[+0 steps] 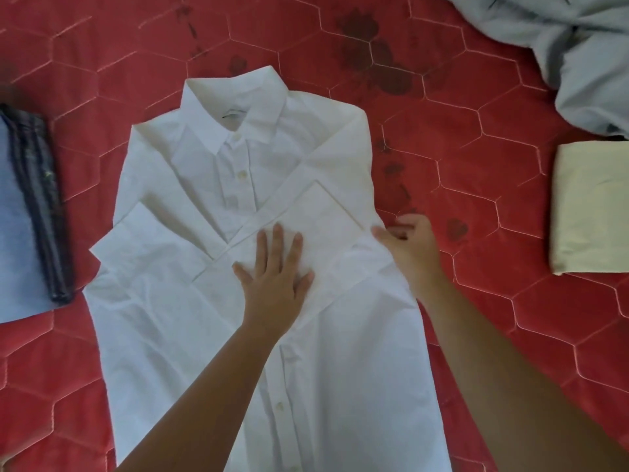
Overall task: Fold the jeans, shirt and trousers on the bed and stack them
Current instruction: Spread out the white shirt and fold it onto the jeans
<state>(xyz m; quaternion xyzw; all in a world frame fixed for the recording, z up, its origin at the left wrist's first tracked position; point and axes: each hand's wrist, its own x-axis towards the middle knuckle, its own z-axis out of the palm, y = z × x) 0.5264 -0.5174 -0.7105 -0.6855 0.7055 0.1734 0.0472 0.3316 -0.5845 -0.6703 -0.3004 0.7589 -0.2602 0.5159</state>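
Observation:
A white button-up shirt [190,318] lies face up on the red quilted bed [510,318], collar away from me, with both sleeves folded in across the chest. My left hand [274,270] presses flat on the crossed sleeves at the shirt's middle, fingers straight. At the shirt's right side edge my right hand [410,238] pinches the fabric with curled fingers. Folded blue jeans [23,212] lie at the left edge of the view. Folded cream trousers [592,212] rest at the right edge.
A crumpled pale grey-blue cloth [561,46] is heaped at the top right corner, just above the cream trousers. Bare red quilt shows between the shirt and the folded garments on both sides.

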